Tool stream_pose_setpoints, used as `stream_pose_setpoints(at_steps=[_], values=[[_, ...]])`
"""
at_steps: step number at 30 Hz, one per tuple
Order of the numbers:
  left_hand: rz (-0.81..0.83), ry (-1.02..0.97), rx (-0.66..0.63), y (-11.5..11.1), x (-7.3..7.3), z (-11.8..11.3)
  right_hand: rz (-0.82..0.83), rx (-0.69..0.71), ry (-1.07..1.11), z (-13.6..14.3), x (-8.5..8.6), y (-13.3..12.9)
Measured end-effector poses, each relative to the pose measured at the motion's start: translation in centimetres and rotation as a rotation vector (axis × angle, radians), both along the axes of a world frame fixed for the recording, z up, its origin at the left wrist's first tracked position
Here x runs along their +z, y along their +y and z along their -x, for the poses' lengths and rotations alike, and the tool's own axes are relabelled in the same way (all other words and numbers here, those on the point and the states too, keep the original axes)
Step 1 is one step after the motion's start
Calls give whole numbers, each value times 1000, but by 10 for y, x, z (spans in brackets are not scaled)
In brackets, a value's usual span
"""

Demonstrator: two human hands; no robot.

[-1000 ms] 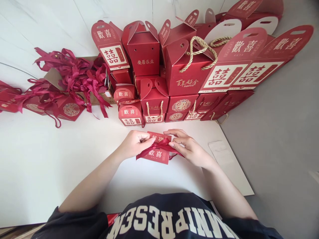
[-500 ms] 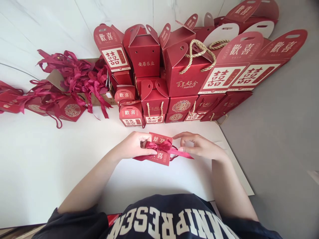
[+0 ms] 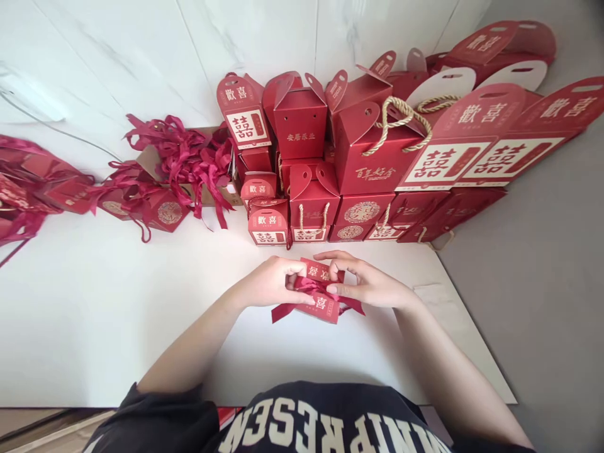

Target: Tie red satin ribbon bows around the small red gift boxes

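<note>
Two Hands at the Bow of a Small Red Box

A small red cardboard box with a printed top (image 3: 323, 313) is in the middle of the frame, a little below the centre, on the smooth white table (image 3: 155, 289). It is seen from above, so mainly its rectangular top shows, and this is turned slightly askew. The top has two parts, one above and one below, and both bear pale printed characters. On the upper part the characters stand upside down for the viewer; on the lower part they are partly covered by the fingers.

Across the middle runs a shiny wine-red satin ribbon (image 3: 317, 285), gathered and creased into folds. One flat tail goes out to the lower left of the box, another to the lower right. Near the right tail a bit of thin dark red cord (image 3: 346, 309) appears.

The left hand (image 3: 274, 283) comes from the left, its fingers curled, and it pinches the left part of the ribbon against its thumb. The right hand (image 3: 370, 283) has the index finger bent and another finger stretched over the top edge. Its thumb touches the ribbon near the middle; whether thumb and index pinch it, I cannot tell.

Behind, at upper centre and upper right, red cardboard gift boxes (image 3: 301, 139) stand stacked. At upper left, a brown cardboard carton (image 3: 218, 195) is heaped with wine-red ribbons (image 3: 189, 154).
</note>
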State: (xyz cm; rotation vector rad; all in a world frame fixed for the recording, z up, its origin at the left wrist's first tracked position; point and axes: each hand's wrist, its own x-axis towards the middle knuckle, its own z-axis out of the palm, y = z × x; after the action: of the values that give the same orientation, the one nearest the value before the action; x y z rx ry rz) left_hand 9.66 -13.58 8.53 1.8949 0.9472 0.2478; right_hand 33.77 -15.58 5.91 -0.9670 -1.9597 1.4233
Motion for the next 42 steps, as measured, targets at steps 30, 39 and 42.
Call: stream_pose_setpoints(at_steps=[30,39,42], values=[[115,-61,-62,17,-19,7,255,-18,459,4,-46,0],[127,-190,-106,22,-31,11,284,28,541,3,-59,2],[152,-306,-133,28,-47,13,290,48,541,1,-61,3]])
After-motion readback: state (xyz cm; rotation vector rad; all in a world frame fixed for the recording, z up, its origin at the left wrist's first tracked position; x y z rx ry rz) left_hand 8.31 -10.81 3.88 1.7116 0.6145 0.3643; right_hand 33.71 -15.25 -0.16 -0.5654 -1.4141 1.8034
